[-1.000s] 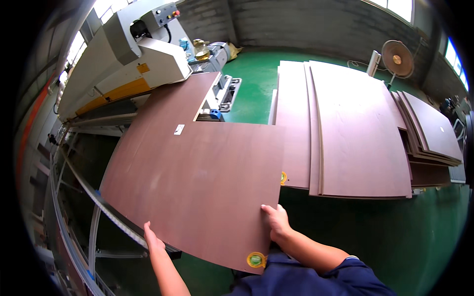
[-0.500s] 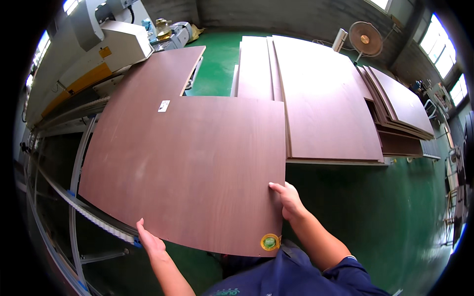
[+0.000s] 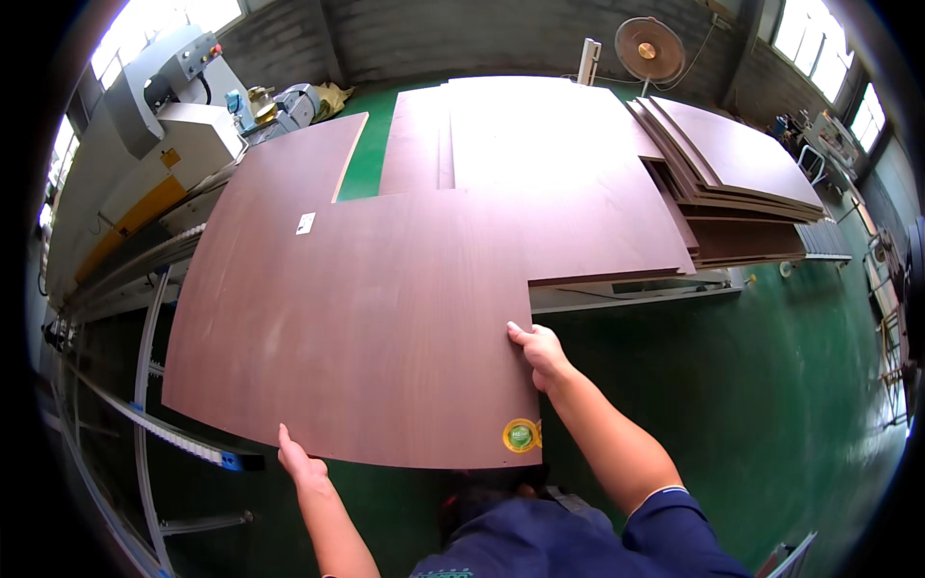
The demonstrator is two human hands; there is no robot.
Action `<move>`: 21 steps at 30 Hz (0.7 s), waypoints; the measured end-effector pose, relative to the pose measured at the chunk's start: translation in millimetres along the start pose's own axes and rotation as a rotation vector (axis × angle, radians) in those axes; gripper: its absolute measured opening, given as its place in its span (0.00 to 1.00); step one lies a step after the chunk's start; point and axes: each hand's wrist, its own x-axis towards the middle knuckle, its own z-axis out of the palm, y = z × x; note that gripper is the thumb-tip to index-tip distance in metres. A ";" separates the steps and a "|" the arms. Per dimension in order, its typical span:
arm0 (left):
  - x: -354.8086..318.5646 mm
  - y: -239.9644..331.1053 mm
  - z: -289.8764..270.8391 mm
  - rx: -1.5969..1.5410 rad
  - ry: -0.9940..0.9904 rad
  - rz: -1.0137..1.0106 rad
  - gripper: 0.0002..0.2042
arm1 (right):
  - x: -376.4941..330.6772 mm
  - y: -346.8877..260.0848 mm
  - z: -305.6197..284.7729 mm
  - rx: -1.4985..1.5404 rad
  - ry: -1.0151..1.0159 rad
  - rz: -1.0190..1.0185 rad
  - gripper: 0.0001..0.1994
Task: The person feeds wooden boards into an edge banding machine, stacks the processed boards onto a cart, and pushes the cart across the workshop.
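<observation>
My left hand (image 3: 303, 464) and right hand (image 3: 541, 353) grip the brown board (image 3: 356, 328); a round sticker (image 3: 521, 436) lies nearer me than the right hand.

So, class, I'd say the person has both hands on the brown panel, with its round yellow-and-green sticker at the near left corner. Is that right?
Not quite: the head view shows the round sticker at the near right corner, not the left. The left hand and right hand are indeed on the brown panel.
</observation>
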 end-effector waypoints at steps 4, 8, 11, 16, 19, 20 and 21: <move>-46.7 -19.6 23.3 -0.185 -0.090 0.010 0.27 | -7.7 -3.8 -60.4 0.040 0.098 0.016 0.16; -64.8 -52.6 27.1 -0.327 -0.199 0.088 0.29 | -31.5 17.2 -115.9 0.129 0.142 -0.027 0.14; -88.1 -73.4 16.4 -0.351 -0.332 0.051 0.30 | -63.0 19.1 -141.5 0.135 0.225 -0.052 0.12; -130.2 -111.0 29.7 -0.359 -0.362 -0.048 0.31 | -92.1 21.5 -194.4 0.149 0.325 -0.109 0.11; -137.1 -120.6 34.1 -0.363 -0.444 -0.079 0.30 | -105.8 22.1 -212.1 0.147 0.360 -0.150 0.11; -128.5 -128.2 36.5 -0.331 -0.426 -0.098 0.30 | -110.6 15.4 -214.7 0.170 0.345 -0.161 0.11; -126.0 -132.7 42.2 -0.303 -0.409 -0.127 0.29 | -116.7 5.5 -213.6 0.151 0.364 -0.181 0.12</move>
